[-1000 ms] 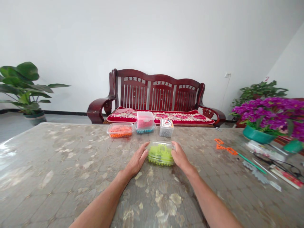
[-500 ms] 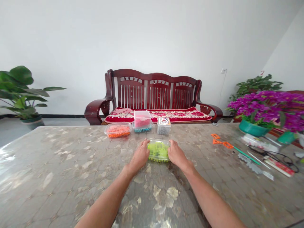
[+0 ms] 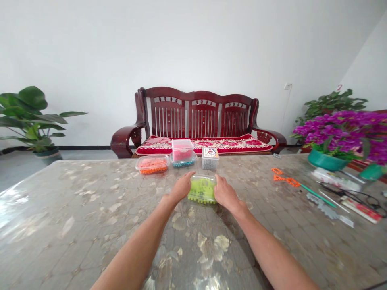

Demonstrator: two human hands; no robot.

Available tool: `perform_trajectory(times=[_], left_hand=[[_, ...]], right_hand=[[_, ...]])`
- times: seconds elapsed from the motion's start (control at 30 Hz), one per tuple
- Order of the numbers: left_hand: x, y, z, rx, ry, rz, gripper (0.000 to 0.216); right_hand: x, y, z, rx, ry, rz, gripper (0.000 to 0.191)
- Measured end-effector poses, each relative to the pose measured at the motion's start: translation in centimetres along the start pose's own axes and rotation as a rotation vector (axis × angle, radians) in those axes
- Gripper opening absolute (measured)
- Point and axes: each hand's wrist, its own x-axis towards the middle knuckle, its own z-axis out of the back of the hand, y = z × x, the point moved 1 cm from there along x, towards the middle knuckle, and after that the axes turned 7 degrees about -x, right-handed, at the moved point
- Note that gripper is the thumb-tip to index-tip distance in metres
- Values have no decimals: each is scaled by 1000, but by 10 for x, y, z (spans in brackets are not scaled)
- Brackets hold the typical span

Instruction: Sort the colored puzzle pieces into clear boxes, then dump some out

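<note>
A clear plastic container [image 3: 203, 194] filled with yellow-green toothed pieces rests on the table in front of me. My left hand [image 3: 182, 187] is at its left side, index finger stretched forward along the edge and the other fingers partly hidden. Against the right side my right hand [image 3: 224, 191] presses, its fingers curled around the edge. The container is held between both hands. Just beyond it stand a tub of orange pieces [image 3: 153, 164], a tub of blue pieces [image 3: 183, 162] with a pink-filled box [image 3: 182, 150] on top, and a box of grey pieces [image 3: 210, 159].
On the right of the patterned table [image 3: 90, 225] lie joined orange pieces [image 3: 286, 179], a green rod [image 3: 317, 195], grey toothed pieces [image 3: 323, 205] and a red-and-white box [image 3: 361, 208]. A pot of purple flowers [image 3: 341, 133] stands behind them. A wooden bench [image 3: 202, 117] is beyond the table.
My left hand has shifted slightly forward along the container's side, its index finger now straighter. The right hand still grips the other side. The camera view has shifted slightly.
</note>
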Motion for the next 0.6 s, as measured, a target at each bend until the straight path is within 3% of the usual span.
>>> perform_trajectory(times=[0.6], left_hand=[[-13,13,-7,-11,9,-38,51]], right_hand=[[-4,-8,-5,-48,-27,32,53]])
